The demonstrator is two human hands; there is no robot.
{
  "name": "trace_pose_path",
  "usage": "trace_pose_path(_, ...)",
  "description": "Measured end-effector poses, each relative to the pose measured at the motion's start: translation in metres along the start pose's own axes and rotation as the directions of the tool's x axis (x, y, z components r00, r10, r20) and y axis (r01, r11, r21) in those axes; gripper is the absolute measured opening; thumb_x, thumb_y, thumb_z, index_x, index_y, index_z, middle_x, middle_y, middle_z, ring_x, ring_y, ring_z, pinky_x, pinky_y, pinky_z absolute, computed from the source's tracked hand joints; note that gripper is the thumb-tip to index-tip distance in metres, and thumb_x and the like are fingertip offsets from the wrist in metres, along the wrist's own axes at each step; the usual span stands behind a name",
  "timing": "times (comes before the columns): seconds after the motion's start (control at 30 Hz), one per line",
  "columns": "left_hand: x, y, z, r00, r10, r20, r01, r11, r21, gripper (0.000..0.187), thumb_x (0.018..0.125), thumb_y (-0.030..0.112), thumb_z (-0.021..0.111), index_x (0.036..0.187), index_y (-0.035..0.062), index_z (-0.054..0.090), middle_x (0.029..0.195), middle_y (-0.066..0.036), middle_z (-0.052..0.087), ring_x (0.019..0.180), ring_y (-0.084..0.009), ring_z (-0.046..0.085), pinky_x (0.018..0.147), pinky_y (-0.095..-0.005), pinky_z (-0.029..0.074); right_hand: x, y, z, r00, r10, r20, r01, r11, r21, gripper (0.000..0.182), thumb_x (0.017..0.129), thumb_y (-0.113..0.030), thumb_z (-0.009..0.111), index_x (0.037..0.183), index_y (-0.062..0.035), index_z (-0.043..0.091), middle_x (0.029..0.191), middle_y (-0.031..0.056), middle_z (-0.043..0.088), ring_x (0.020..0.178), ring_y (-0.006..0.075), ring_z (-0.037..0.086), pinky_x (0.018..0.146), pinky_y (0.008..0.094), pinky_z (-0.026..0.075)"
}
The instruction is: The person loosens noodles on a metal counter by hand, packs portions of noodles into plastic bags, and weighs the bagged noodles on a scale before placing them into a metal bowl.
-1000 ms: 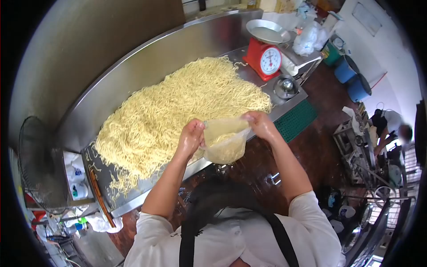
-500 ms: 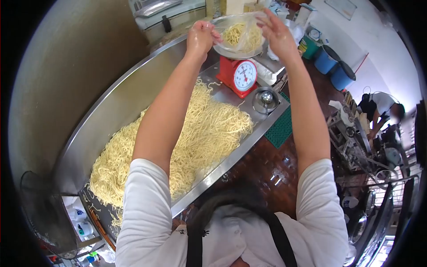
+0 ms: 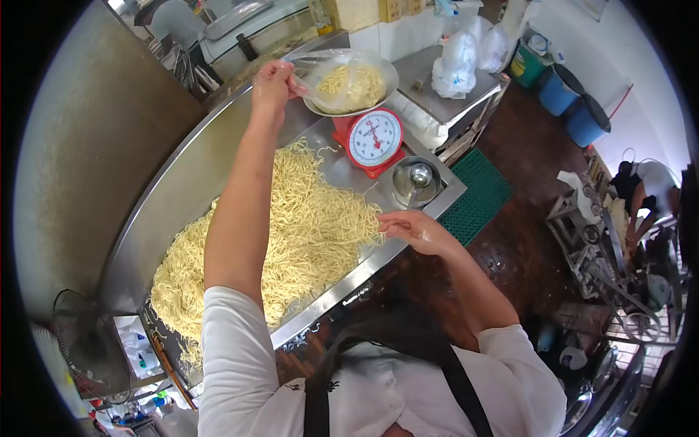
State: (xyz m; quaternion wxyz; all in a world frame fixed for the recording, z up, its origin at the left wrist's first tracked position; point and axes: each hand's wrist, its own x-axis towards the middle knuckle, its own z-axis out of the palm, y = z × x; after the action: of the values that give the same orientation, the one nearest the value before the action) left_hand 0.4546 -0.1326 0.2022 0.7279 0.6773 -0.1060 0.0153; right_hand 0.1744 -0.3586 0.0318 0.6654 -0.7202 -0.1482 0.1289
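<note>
A clear plastic bag [image 3: 314, 67] with noodles [image 3: 357, 86] in it rests on the pan of a red dial scale [image 3: 374, 138]. My left hand [image 3: 275, 86] pinches the bag's edge at the left of the pan. Low over the near right end of a big heap of pale noodles [image 3: 320, 211] is my right hand [image 3: 416, 230], fingers stretched out and holding nothing, fingertips right at the heap's edge. The heap lies in a long metal trough [image 3: 182, 146]. A metal bowl with a ladle [image 3: 419, 176] stands between the scale and my right hand.
White plastic bags [image 3: 459, 65] sit on a metal counter [image 3: 429, 102] behind the scale. A green mat [image 3: 477, 193] lies on the floor to the right, with blue bins [image 3: 561, 91] beyond. Another person [image 3: 648, 189] bends by machinery at far right; a fan [image 3: 91, 342] stands at left.
My right hand has let go of the bag and come down toward me to the noodle heap. My left hand keeps hold of the bag. The view has shifted to the right.
</note>
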Motion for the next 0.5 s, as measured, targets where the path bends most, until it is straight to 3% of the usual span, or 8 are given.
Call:
trace_pose_path(0.1, 0.003, 0.003, 0.009, 0.999, 0.013, -0.050, -0.009, 0.996, 0.090, 0.014, 0.100, 0.015, 0.050, 0.097, 0.0045, 0.058, 0.064, -0.001, 0.054, 0.057, -0.0152, 0.059, 0.060, -0.0316, 0.054, -0.006, 0.018, -0.022, 1.000, 0.016, -0.004, -0.016, 0.999, -0.039, 0.032, 0.099, -0.008, 0.052, 0.129, 0.0011, 0.054, 0.104, 0.0122, 0.068, 0.095, 0.0140, 0.063, 0.088, 0.0288, 0.050)
trace_pose_path(0.23, 0.021, -0.014, 0.004, 0.992, 0.073, -0.107, -0.066, 0.996, 0.067, 0.022, 0.093, 0.025, 0.065, 0.095, 0.0039, 0.059, 0.070, -0.001, 0.055, 0.056, -0.0130, 0.057, 0.053, -0.0308, 0.054, -0.009, 0.018, -0.034, 0.998, 0.057, -0.015, -0.058, 0.998, -0.030, 0.031, 0.097, -0.007, 0.052, 0.128, 0.0015, 0.054, 0.104, 0.0123, 0.068, 0.095, 0.0145, 0.064, 0.089, 0.0293, 0.050)
trace_pose_path(0.27, 0.020, -0.012, 0.006, 0.987, 0.063, -0.145, -0.051, 0.995, 0.088, 0.035, 0.086, 0.029, 0.073, 0.102, 0.0029, 0.058, 0.081, -0.005, 0.059, 0.059, -0.0140, 0.059, 0.052, -0.0304, 0.054, -0.009, 0.019, -0.035, 0.999, 0.048, -0.019, -0.049, 0.998, -0.031, 0.032, 0.097, -0.008, 0.053, 0.127, 0.0018, 0.055, 0.103, 0.0127, 0.068, 0.096, 0.0154, 0.064, 0.089, 0.0296, 0.050)
trace_pose_path(0.37, 0.015, -0.009, 0.018, 0.973, 0.012, -0.230, 0.055, 0.957, 0.285, 0.047, 0.084, 0.031, 0.075, 0.114, 0.0014, 0.054, 0.090, -0.009, 0.062, 0.061, -0.0160, 0.062, 0.055, -0.0309, 0.056, -0.009, 0.021, -0.038, 1.000, 0.013, -0.012, -0.013, 0.998, -0.069, 0.033, 0.097, -0.007, 0.054, 0.128, 0.0012, 0.054, 0.105, 0.0127, 0.068, 0.095, 0.0146, 0.064, 0.088, 0.0295, 0.050)
trace_pose_path(0.47, -0.003, 0.000, 0.037, 0.950, -0.042, -0.310, 0.134, 0.949, 0.284, 0.050, 0.085, 0.037, 0.074, 0.117, 0.0043, 0.055, 0.070, 0.002, 0.054, 0.058, -0.0095, 0.054, 0.063, -0.0320, 0.055, -0.015, 0.020, -0.033, 0.999, 0.018, -0.037, -0.021, 0.997, -0.078, 0.034, 0.096, -0.006, 0.054, 0.130, 0.0004, 0.053, 0.105, 0.0122, 0.068, 0.094, 0.0140, 0.063, 0.089, 0.0295, 0.050)
trace_pose_path(0.5, -0.003, -0.003, 0.036, 0.963, -0.057, -0.264, 0.125, 0.961, 0.249, 0.048, 0.087, 0.037, 0.071, 0.119, 0.0046, 0.055, 0.071, 0.002, 0.054, 0.058, -0.0095, 0.053, 0.063, -0.0321, 0.054, -0.018, 0.019, -0.031, 0.998, 0.026, -0.052, -0.030, 0.997, -0.075, 0.034, 0.096, -0.006, 0.055, 0.130, 0.0002, 0.053, 0.104, 0.0120, 0.068, 0.095, 0.0140, 0.063, 0.089, 0.0296, 0.050)
